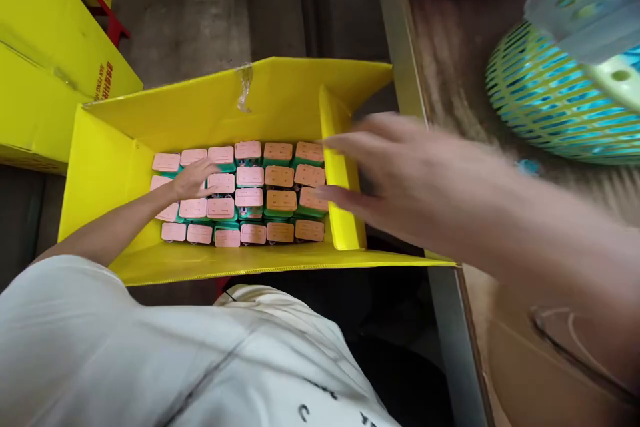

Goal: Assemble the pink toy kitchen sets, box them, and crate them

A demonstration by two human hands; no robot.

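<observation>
A long yellow box (200,107) with its flaps up holds rows of small blocks with green lower parts. Pink tops (250,197) cover those at the left and middle, while orange tops (281,201) show toward the right. My left hand (193,180) is inside the box over the pink blocks, its fingers apart and resting on or just above them. Blurred by motion, my right hand (385,160) reaches over the box's right flap (343,180). Its thumb and fingers are spread, and nothing shows between them.
On the wooden table (445,67) at the right stand a green mesh basket (545,100) with blue pieces and a translucent container (575,7). Another yellow box (45,60) is at the left, near a red stool (115,27).
</observation>
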